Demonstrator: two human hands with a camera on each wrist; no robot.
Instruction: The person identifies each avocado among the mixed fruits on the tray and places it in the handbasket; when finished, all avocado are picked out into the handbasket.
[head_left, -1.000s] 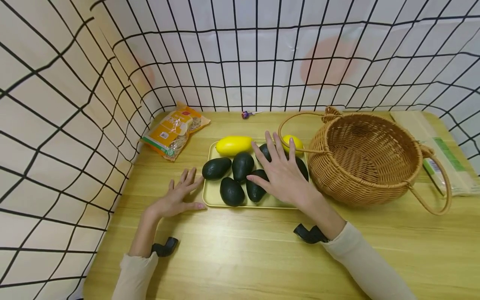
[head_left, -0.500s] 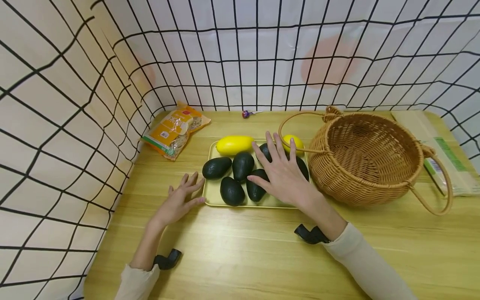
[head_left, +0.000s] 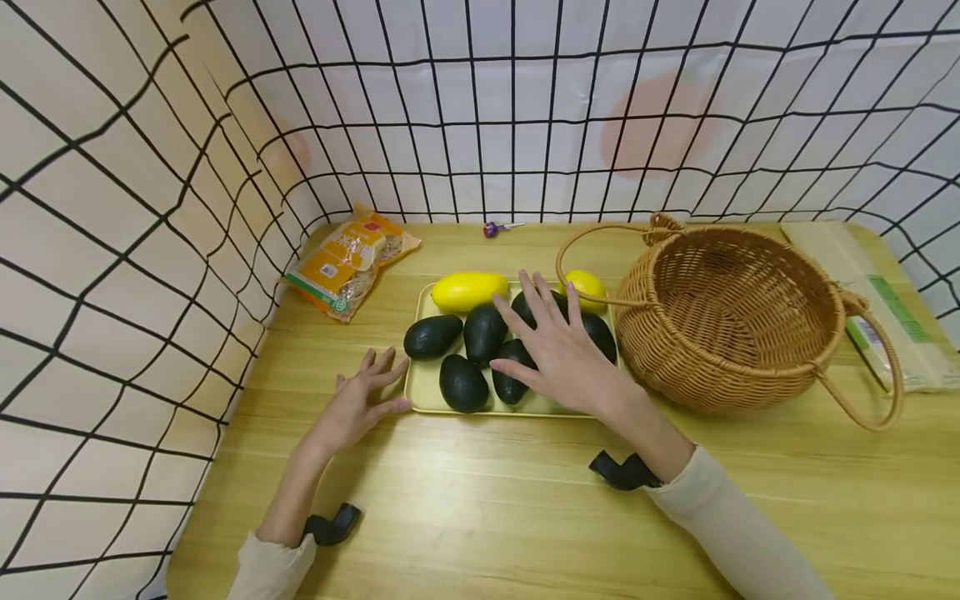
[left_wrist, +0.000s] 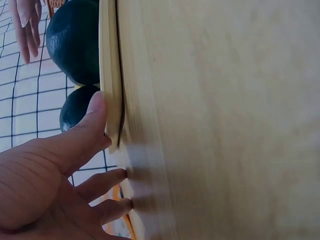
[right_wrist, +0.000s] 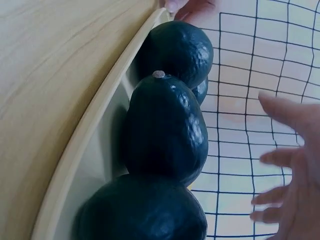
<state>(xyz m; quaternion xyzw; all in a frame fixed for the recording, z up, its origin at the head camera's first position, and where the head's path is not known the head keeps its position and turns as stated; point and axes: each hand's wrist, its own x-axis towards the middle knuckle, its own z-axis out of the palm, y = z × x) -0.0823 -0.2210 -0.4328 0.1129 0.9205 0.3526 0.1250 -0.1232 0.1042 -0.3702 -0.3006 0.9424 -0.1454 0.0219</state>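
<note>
A pale yellow tray (head_left: 427, 393) holds several dark green avocados (head_left: 462, 384), a long yellow fruit (head_left: 468, 292) and a lemon (head_left: 587, 287) at the back right. At the tray's front left corner, my left hand (head_left: 352, 410) spreads its fingers; in the left wrist view the thumb (left_wrist: 96, 105) touches the tray's rim and other fingertips rest on the table. Over the right half of the tray hovers my right hand (head_left: 573, 362), fingers spread, holding nothing. It partly hides the avocados beneath; the right wrist view has it apart from the nearby avocados (right_wrist: 167, 130).
A wicker basket (head_left: 720, 367) stands right of the tray, its handle (head_left: 592, 232) reaching over the lemon. An orange food packet (head_left: 348, 258) lies back left, a lollipop (head_left: 491, 229) at the back. Behind the basket lies a pale green-marked package (head_left: 892, 308). Gridded cloth walls surround the wooden table.
My left hand has drawn slightly toward the front, and its thumb has come up against the tray corner. My right hand has tilted a little, its fingertips shifting left and nearer. The fruit has not moved.
</note>
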